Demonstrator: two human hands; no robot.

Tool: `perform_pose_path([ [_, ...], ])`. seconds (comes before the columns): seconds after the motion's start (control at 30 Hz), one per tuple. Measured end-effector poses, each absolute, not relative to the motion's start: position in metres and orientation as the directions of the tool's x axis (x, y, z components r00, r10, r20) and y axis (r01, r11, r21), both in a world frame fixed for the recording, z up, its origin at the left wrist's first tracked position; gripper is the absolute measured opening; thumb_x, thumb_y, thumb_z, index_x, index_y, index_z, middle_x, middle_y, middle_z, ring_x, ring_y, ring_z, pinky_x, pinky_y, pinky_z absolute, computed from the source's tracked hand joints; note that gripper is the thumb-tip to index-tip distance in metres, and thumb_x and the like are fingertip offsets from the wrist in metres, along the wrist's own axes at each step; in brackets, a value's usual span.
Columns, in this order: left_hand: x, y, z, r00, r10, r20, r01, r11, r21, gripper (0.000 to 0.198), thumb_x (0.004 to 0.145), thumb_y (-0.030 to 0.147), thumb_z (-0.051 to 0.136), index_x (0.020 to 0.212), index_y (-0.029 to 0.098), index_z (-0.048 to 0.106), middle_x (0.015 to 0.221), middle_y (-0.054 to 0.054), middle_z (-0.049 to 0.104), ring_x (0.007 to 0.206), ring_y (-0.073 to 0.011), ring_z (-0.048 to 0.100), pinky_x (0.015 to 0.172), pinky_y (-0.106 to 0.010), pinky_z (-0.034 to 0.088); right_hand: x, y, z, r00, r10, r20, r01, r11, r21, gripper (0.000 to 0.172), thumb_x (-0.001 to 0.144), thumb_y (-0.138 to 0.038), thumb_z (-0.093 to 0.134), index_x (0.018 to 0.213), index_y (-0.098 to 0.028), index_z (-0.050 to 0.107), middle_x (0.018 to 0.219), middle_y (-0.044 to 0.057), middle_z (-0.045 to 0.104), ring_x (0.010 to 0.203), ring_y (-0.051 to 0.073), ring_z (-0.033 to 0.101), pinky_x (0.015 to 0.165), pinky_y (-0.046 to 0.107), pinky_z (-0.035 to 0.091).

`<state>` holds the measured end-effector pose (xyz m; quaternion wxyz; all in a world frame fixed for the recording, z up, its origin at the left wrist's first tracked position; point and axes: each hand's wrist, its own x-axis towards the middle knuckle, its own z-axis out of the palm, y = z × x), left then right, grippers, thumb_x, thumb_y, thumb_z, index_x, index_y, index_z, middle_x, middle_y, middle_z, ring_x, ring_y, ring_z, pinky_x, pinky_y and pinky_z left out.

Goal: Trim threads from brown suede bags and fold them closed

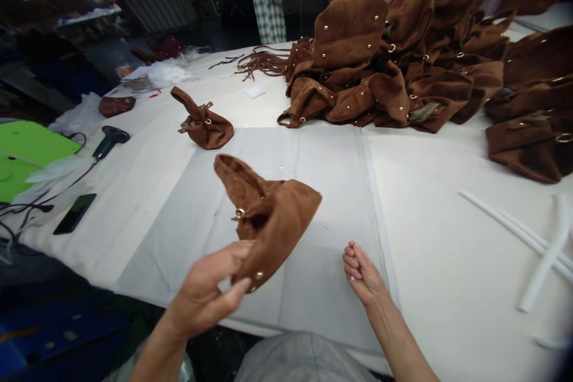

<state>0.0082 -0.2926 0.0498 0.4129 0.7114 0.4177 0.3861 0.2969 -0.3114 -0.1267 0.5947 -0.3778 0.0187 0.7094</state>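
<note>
The left grip (212, 286) was closed on the near edge of a brown bag (284, 218), thumb and fingers pinching beside a gold stud (259, 275). The bag hung tilted over the grey sheet (329, 167) on the white desk (425, 221), its handle loop (229, 168) pointing to the far left. The right grip (363, 274) was apart from it, fingers curled in (nothing showed inside them). Handling of this piece looked unfinished, since it was in hand and not set down. A second bag (213, 133) sat by the sheet's far left corner, away from the large heap of bags (349, 30), so perhaps one was done; whether the heap was waiting or already dealt with, I could not tell
</note>
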Motion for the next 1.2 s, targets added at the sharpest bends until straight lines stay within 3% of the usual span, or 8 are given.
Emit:
perform_pose_path([
  [0.1, 0.025, -0.303, 0.006, 0.561, 0.811, 0.162, 0.408, -0.442, 0.799, 0.031, 0.073, 0.004, 0.049, 0.095, 0.020, 0.063, 0.099, -0.008, 0.065, 0.104, -0.0250, 0.055, 0.100, -0.044, 0.035, 0.314, -0.313, -0.121, 0.011, 0.824, -0.566, -0.855, -0.286, -0.433, 0.023, 0.068, -0.029, 0.072, 0.079, -0.015, 0.057, 0.063, -0.005, 0.037, 0.043, 0.001, 0.028, 0.027, 0.007, 0.023],
  [0.4, 0.028, -0.332, -0.080, 0.598, 0.802, 0.008, 0.438, -0.335, 0.834, 0.028, 0.071, 0.005, 0.047, 0.090, 0.021, 0.059, 0.110, -0.011, 0.060, 0.113, -0.0240, 0.049, 0.096, -0.043, 0.037, 0.275, -0.312, -0.097, -0.146, 0.829, -0.539, -0.791, -0.426, -0.440, 0.025, 0.070, -0.036, 0.069, 0.076, -0.016, 0.056, 0.057, -0.007, 0.032, 0.039, 0.001, 0.020, 0.028, 0.009, 0.016],
  [0.53, 0.016, -0.334, -0.071, 0.373, 0.925, 0.072, 0.515, -0.271, 0.814, 0.014, 0.074, 0.018, 0.058, 0.087, 0.021, 0.057, 0.099, -0.010, 0.061, 0.097, -0.0230, 0.056, 0.084, -0.036, 0.044, 0.262, -0.314, -0.103, -0.180, 0.818, -0.546, -0.793, -0.449, -0.412, 0.026, 0.069, -0.037, 0.069, 0.078, -0.016, 0.056, 0.057, -0.007, 0.031, 0.039, 0.000, 0.018, 0.029, 0.010, 0.012],
  [0.63, 0.020, -0.322, -0.067, 0.103, 0.965, 0.240, 0.628, -0.250, 0.737, 0.048, 0.066, 0.031, 0.069, 0.108, 0.021, 0.050, 0.116, -0.014, 0.051, 0.109, -0.0288, 0.047, 0.090, -0.042, 0.040, 0.264, -0.317, -0.108, -0.123, 0.820, -0.558, -0.744, -0.448, -0.495, 0.030, 0.071, -0.043, 0.066, 0.078, -0.017, 0.054, 0.057, -0.008, 0.029, 0.040, 0.001, 0.016, 0.030, 0.013, 0.010],
  [0.7, 0.035, -0.310, -0.064, 0.169, 0.951, 0.260, 0.682, -0.303, 0.666, 0.087, 0.057, 0.041, 0.076, 0.129, 0.021, 0.033, 0.135, -0.018, 0.034, 0.123, -0.0349, 0.031, 0.098, -0.051, 0.029, 0.270, -0.315, -0.113, 0.007, 0.842, -0.540, -0.572, -0.439, -0.692, 0.034, 0.074, -0.050, 0.059, 0.081, -0.018, 0.052, 0.059, -0.007, 0.030, 0.041, 0.003, 0.019, 0.032, 0.015, 0.011],
  [0.77, 0.055, -0.300, -0.063, 0.277, 0.935, 0.219, 0.715, -0.353, 0.603, 0.097, 0.057, 0.042, 0.075, 0.136, 0.022, 0.023, 0.142, -0.017, 0.022, 0.128, -0.0365, 0.022, 0.101, -0.054, 0.023, 0.280, -0.304, -0.121, 0.167, 0.866, -0.471, -0.294, -0.412, -0.862, 0.038, 0.076, -0.054, 0.051, 0.087, -0.018, 0.051, 0.060, -0.006, 0.033, 0.043, 0.006, 0.025, 0.034, 0.017, 0.015],
  [1.0, 0.070, -0.286, -0.071, 0.225, 0.929, 0.292, 0.642, -0.367, 0.673, 0.031, 0.075, 0.019, 0.055, 0.106, 0.023, 0.056, 0.120, -0.009, 0.051, 0.113, -0.0259, 0.046, 0.096, -0.040, 0.038, 0.320, -0.232, -0.150, 0.383, 0.917, -0.116, 0.266, -0.229, -0.936, 0.034, 0.067, -0.040, 0.062, 0.094, -0.019, 0.059, 0.075, 0.001, 0.051, 0.073, 0.017, 0.046, 0.071, 0.033, 0.038],
  [1.2, 0.024, -0.221, 0.020, -0.050, 0.994, 0.093, 0.441, -0.061, 0.895, 0.031, 0.077, 0.037, 0.057, 0.102, 0.019, 0.057, 0.094, -0.005, 0.064, 0.086, -0.0229, 0.060, 0.073, -0.030, 0.051, 0.318, -0.216, -0.163, 0.299, 0.948, 0.110, 0.458, -0.041, -0.888, 0.021, 0.074, -0.037, 0.052, 0.069, -0.019, 0.060, 0.068, 0.005, 0.055, 0.065, 0.020, 0.051, 0.066, 0.035, 0.039],
])
